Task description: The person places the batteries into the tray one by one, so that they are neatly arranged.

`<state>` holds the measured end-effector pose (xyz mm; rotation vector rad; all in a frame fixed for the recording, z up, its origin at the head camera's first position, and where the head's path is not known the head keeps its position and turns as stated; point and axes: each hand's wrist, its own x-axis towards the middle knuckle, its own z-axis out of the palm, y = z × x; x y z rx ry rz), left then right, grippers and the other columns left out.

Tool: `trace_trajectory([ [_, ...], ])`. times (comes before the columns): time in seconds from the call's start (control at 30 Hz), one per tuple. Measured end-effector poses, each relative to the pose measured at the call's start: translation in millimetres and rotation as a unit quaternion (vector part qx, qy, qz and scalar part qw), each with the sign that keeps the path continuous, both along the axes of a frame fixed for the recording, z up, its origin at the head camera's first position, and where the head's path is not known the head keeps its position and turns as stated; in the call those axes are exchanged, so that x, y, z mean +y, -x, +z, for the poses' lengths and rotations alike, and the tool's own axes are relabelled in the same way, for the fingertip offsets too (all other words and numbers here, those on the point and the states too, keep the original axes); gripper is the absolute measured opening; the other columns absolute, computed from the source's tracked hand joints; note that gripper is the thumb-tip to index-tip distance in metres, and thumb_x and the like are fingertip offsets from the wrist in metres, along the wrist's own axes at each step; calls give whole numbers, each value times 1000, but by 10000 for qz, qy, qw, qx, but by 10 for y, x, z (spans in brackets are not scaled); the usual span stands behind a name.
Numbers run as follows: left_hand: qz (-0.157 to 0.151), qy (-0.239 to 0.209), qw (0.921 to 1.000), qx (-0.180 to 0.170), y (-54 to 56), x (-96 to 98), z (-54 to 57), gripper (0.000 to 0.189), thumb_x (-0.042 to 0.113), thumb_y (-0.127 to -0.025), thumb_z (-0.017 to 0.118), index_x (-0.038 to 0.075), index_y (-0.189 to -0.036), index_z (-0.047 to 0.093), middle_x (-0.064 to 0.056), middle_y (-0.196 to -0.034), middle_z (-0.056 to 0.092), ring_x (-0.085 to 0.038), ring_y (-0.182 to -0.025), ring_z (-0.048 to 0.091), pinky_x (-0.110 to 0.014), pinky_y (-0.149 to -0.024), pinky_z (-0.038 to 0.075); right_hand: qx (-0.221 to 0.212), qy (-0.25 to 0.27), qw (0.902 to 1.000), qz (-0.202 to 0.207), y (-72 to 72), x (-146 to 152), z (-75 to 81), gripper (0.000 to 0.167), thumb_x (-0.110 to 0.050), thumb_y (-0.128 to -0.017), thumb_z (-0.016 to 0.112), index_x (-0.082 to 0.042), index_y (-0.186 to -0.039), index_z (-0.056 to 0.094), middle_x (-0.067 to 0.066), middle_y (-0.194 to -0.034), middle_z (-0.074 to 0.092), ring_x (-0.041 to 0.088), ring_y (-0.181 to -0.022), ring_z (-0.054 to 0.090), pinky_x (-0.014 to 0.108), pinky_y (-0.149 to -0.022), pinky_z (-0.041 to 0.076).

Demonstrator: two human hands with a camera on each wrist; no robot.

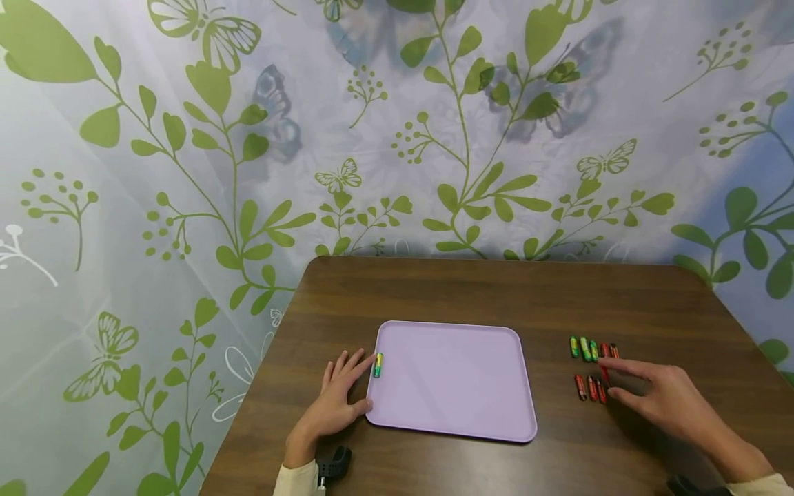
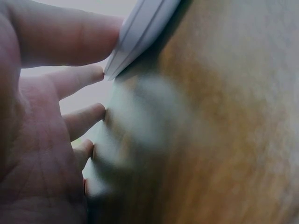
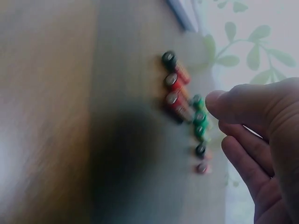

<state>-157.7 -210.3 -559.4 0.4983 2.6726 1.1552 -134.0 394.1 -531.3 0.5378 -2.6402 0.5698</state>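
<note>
Brown table (image 1: 546, 293): your left hand (image 1: 333, 401), splayed, touches the tray (image 1: 453, 386) at nine o'clock; right hand (image 1: 666, 399) near batteries (image 1: 593, 388) at three, grip unclear

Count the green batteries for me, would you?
4. One green battery lies at the left edge of the purple tray, by the left hand; three green batteries lie side by side on the table, right of the tray. The right hand might hide others.
</note>
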Motion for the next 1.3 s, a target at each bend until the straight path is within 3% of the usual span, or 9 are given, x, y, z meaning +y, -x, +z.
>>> trace_trajectory([
  [0.3,11,5,10000,-18,-1,-8,3,83,16,-93,73,23,-170,43,-20,-181,26,-50,-170,4,-72,-131,-10,66,104,9994,325,138,-293,155,60,-11,-65,103,-21,-121,84,5,-102,86,3,-92,76,5,-73,47],
  [0.4,9,-2,10000,-22,-4,-3,8,83,15,-93,73,23,-170,43,-20,-181,26,-51,-170,3,-72,-131,-11,-52,258,9985,473,169,-404,197,59,-9,-70,101,-21,-125,83,5,-105,85,-1,-85,72,9,-69,47],
  [0.63,5,-15,10000,-22,-10,-3,10,83,14,-92,73,23,-170,43,-20,-181,26,-51,-170,3,-73,-130,-11,-1031,930,9877,713,213,-670,271,52,-9,-88,91,-22,-136,77,-13,-61,68,-8,-43,48,19,-43,44],
  [0.7,-3,-29,10000,-22,-12,-2,15,83,14,-92,73,23,-170,43,-20,-181,26,-51,-170,3,-73,-130,-11,-1057,996,9866,745,241,-745,280,52,-10,-88,90,-24,-136,77,-12,-64,69,-9,-40,47,20,-40,43],
  [0.8,-5,-43,10000,-27,-11,0,22,83,14,-92,73,22,-170,43,-20,-181,26,-51,-170,3,-72,-130,-11,-851,993,9882,799,306,-862,282,54,-9,-86,92,-25,-135,78,-4,-86,80,-11,-37,42,17,-37,37],
  [0.9,11,-45,10000,-19,-14,-2,24,83,14,-92,73,22,-169,44,-21,-181,26,-51,-170,3,-73,-130,-11,-374,751,9925,893,387,-994,280,56,-8,-80,96,-21,-132,80,1,-112,84,-12,-60,62,7,-54,45],
  [1.03,22,14,10000,-15,-11,0,21,83,15,-93,73,22,-170,43,-20,-181,26,-50,-170,3,-72,-131,-11,-87,600,9927,1040,480,-1191,289,57,-8,-76,98,-19,-130,82,-2,-120,84,10,-105,80,2,-90,49],
  [1.13,26,25,10000,-6,-14,4,22,82,16,-93,72,22,-170,43,-20,-181,26,-50,-170,3,-72,-131,-11,-146,647,9911,1158,532,-1344,298,56,-8,-77,97,-19,-130,82,-2,-121,84,20,-108,82,10,-92,56],
  [1.3,4,-67,9999,96,-25,4,25,82,15,-91,73,18,-168,45,-23,-179,28,-54,-168,5,-74,-130,-11,-52,638,9882,1394,619,-1581,302,56,-8,-78,97,-18,-131,81,-1,-121,84,21,-108,82,34,-87,66],
])
